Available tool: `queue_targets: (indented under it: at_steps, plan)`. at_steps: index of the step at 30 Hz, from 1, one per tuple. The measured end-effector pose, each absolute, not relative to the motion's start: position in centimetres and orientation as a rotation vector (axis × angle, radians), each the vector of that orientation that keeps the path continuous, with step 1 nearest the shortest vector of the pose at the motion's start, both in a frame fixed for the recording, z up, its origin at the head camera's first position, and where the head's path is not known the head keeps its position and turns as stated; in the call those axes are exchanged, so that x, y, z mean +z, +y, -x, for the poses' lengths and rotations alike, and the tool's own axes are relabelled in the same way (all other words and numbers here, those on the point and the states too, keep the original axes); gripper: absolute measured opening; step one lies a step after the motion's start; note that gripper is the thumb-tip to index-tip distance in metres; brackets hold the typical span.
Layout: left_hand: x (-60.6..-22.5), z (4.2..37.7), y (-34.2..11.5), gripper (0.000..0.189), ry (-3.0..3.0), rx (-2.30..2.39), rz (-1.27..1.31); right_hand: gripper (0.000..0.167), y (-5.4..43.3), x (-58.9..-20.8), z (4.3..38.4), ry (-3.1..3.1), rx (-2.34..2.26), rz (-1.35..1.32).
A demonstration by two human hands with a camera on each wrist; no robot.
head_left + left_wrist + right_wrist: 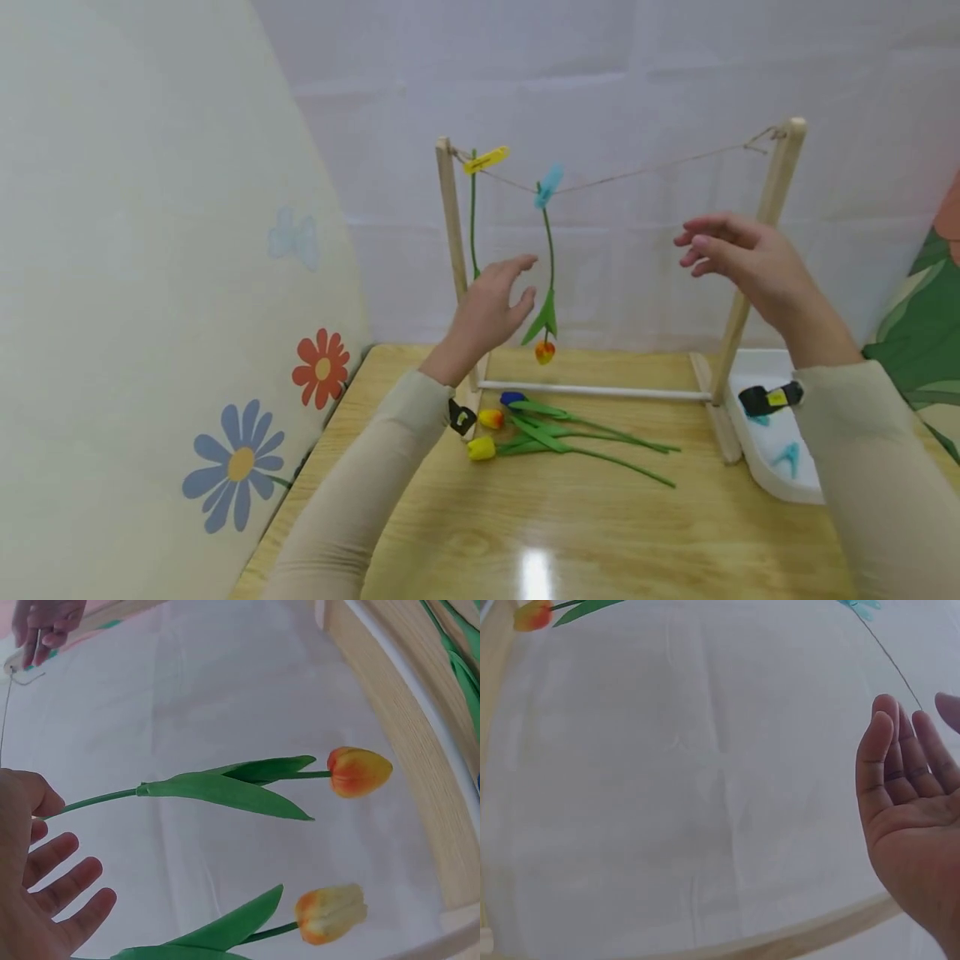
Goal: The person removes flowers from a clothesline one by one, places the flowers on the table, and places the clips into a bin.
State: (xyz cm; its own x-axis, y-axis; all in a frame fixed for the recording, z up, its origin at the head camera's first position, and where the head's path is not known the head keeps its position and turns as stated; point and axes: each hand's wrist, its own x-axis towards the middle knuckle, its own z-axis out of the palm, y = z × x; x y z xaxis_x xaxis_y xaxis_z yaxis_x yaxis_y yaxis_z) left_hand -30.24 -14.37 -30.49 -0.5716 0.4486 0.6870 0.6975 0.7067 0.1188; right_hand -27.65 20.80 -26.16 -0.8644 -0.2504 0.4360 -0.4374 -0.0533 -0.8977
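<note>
My left hand (491, 304) is held up between two artificial tulips hung upside down from a string (645, 171), its fingers loosely spread and holding nothing. One orange-yellow tulip (545, 352) hangs by its stem from a light blue clothespin (549, 187). The other, under a yellow clothespin (487, 159), is partly hidden by that hand in the head view; its pale orange-yellow bloom (330, 913) shows in the left wrist view. In front of the right post (780, 175), my right hand (757, 258) is raised with slightly bent fingers and nothing in them.
Several tulips lie on the table left of centre, with blue (512, 398), orange-yellow (491, 418) and yellow (482, 448) blooms. A white tray (757, 362) at the right holds light blue clothespins (789, 458). A white bar (600, 390) joins the wooden frame's feet.
</note>
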Motion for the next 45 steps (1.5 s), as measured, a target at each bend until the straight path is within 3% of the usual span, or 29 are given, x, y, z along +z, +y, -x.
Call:
queue_targets:
  at_steps: [26,45]
  plan:
    - [-28.8,32.3,-12.0,0.046,-2.246,-1.225,0.688,0.023,15.2,-20.8,30.2,-1.934,2.207,-0.710]
    - [-28.7,33.8,-11.0,0.059,-2.240,-1.488,0.639,0.048,11.0,-18.4,32.0,-2.180,2.050,-0.677]
